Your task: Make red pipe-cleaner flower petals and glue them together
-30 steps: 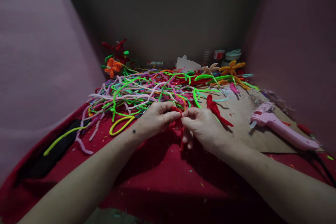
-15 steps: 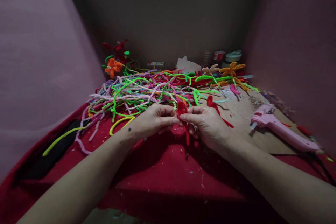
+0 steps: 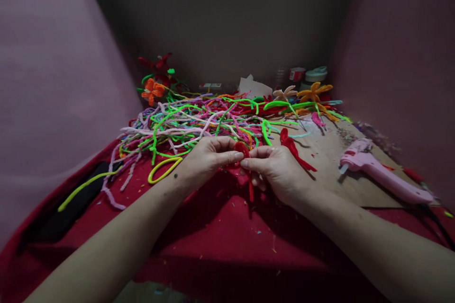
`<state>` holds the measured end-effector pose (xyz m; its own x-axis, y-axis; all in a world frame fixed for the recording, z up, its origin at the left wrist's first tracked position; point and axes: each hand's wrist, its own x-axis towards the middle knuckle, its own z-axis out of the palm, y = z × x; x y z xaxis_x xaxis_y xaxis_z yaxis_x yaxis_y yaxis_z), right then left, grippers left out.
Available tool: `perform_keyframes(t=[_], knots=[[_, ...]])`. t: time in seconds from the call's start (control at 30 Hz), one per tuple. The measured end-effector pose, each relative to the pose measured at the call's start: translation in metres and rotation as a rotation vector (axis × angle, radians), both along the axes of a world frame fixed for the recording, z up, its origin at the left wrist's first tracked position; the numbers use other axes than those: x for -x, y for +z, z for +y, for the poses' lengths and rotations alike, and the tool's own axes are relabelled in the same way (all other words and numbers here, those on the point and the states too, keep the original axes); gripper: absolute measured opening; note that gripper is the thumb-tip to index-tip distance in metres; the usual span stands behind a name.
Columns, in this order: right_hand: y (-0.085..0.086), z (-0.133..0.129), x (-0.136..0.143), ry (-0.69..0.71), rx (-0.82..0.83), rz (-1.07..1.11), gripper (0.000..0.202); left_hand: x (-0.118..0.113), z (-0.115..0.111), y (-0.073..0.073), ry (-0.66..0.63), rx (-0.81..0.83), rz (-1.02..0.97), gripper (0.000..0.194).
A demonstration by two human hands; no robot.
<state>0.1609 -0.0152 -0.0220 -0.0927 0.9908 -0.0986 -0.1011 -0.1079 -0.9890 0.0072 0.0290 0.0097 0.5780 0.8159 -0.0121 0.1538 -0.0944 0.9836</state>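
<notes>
Landmark: fuzzy stem pile, mid-desk. Red fuzzy piece is held just in front of the pile's near right side, curled at the top, tail hanging down. Left hand pinches it between thumb and index; right hand has a narrow fingertip pinch on the same piece, thumbs almost meeting. Fingertip hold presumably because it's thin, soft and bendy.

Second red piece lies right of the pile on the cardboard, likely parked within reach. Pink glue gun lies farther right of the pile, also on the board, probably to keep glue off the cloth. Yellow loop sits in front of the pile's left half; looks like a handle, rest behind the left hand.

Hard to make out: the pinch point itself, covered by thumbs; whether the red piece is one stem or several; right hand's lower fingers, partly in shadow. Glue gun cord runs out of view. Containers behind the pile are dim, contents unreadable.
</notes>
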Motion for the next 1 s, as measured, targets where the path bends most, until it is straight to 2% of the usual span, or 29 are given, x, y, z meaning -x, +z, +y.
perform_keyframes(t=[0.2, 0.47, 0.57, 0.67, 0.77, 1.0], knots=[[0.002, 0.001, 0.000, -0.042, -0.006, -0.065, 0.015, 0.003, 0.001, -0.003, -0.015, 0.083, -0.030, 0.007], [0.002, 0.002, -0.001, -0.002, 0.009, -0.092, 0.015, -0.005, -0.004, -0.008, 0.050, 0.023, -0.061, 0.005], [0.003, 0.002, -0.002, 0.022, 0.030, -0.113, 0.014, -0.002, -0.002, -0.005, 0.019, 0.006, -0.005, 0.017], [0.005, 0.001, -0.002, 0.088, 0.058, -0.114, 0.013, 0.002, 0.001, -0.002, -0.076, 0.021, 0.063, 0.028], [0.004, 0.002, -0.003, 0.175, 0.051, -0.044, 0.010, 0.003, 0.002, -0.002, -0.120, 0.032, 0.056, 0.020], [0.002, 0.001, -0.002, 0.222, 0.022, 0.039, 0.018, 0.000, -0.001, 0.004, -0.039, -0.126, 0.159, 0.011]])
